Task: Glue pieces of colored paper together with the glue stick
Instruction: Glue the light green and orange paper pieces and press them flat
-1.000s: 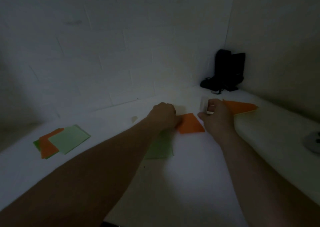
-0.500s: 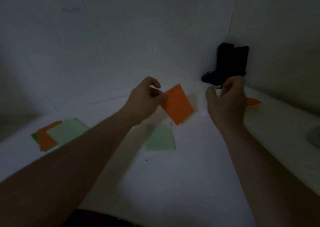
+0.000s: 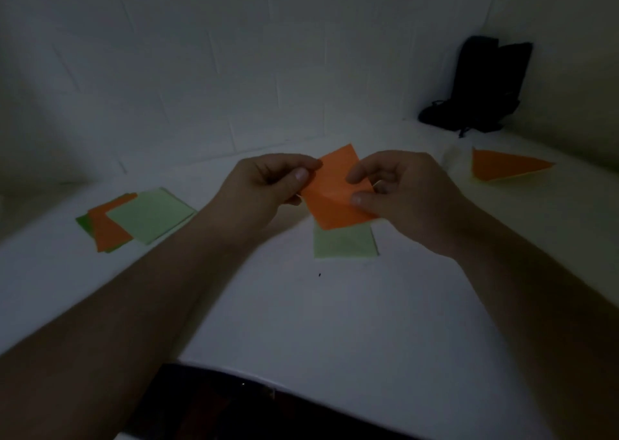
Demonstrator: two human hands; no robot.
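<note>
An orange paper square (image 3: 336,190) is held in the air above the white table (image 3: 301,305). My left hand (image 3: 268,185) pinches its left edge between thumb and fingers. My right hand (image 3: 398,188) pinches its right side, thumb on top. Directly below it a light green paper square (image 3: 345,243) lies flat on the table. No glue stick shows plainly; a faint pale shape (image 3: 452,153) lies by the orange triangle at the right.
A stack of orange, light green and dark green papers (image 3: 134,220) lies at the left. An orange folded triangle on a pale sheet (image 3: 505,168) lies at the right. A black bag (image 3: 482,87) leans in the far right corner against the walls.
My left hand lifted the orange paper off the table. My right hand, which held a small white thing a second ago, came over and took hold of the paper's right side.
</note>
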